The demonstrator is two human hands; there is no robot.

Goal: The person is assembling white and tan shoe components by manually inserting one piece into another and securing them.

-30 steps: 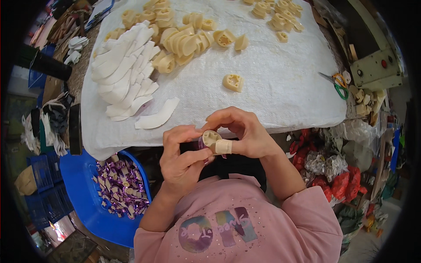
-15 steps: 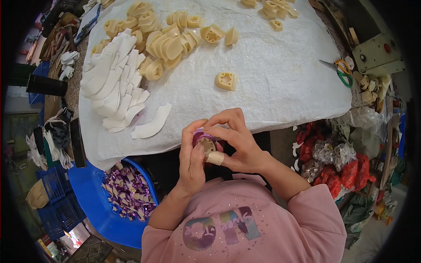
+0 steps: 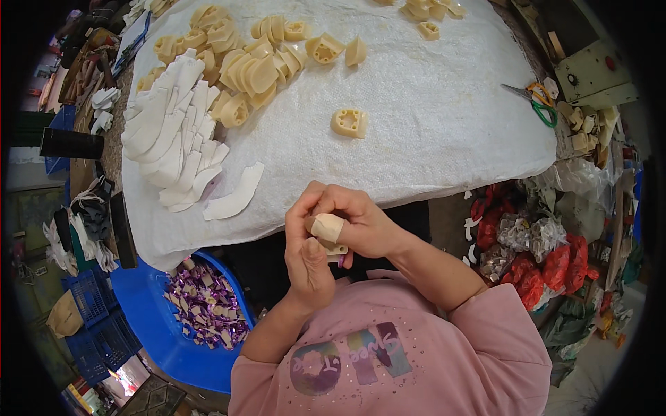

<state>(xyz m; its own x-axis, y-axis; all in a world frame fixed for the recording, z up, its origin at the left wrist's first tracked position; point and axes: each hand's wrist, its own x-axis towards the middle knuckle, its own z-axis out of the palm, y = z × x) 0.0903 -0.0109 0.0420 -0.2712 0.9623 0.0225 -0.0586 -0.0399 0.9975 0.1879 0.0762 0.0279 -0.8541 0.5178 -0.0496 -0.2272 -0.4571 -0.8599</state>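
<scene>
My left hand (image 3: 309, 267) and my right hand (image 3: 368, 227) are closed together round a cream plastic shoe heel (image 3: 338, 249) just off the table's near edge. Its hollow, ribbed end and a bit of shiny purple covering show below my fingers; the rest is hidden. Beige tape wraps my right thumb. On the table, a lone cream heel (image 3: 349, 123) lies beyond my hands, and one curved white strip (image 3: 236, 196) lies to their left. Behind that strip spreads a pile of white strips (image 3: 170, 135), with a heap of cream heels (image 3: 253, 69) farther back.
A blue tub (image 3: 156, 333) at lower left holds many small purple and beige pieces (image 3: 207, 301). Scissors (image 3: 534, 101) with orange and green handles lie at the table's right edge. Red and clear plastic bags (image 3: 555, 267) are heaped at right. More heels (image 3: 430, 10) sit at the back.
Both hands have turned the heel, so its purple side is mostly out of sight now. My right thumb has moved up across it. The whole view has shifted slightly.
</scene>
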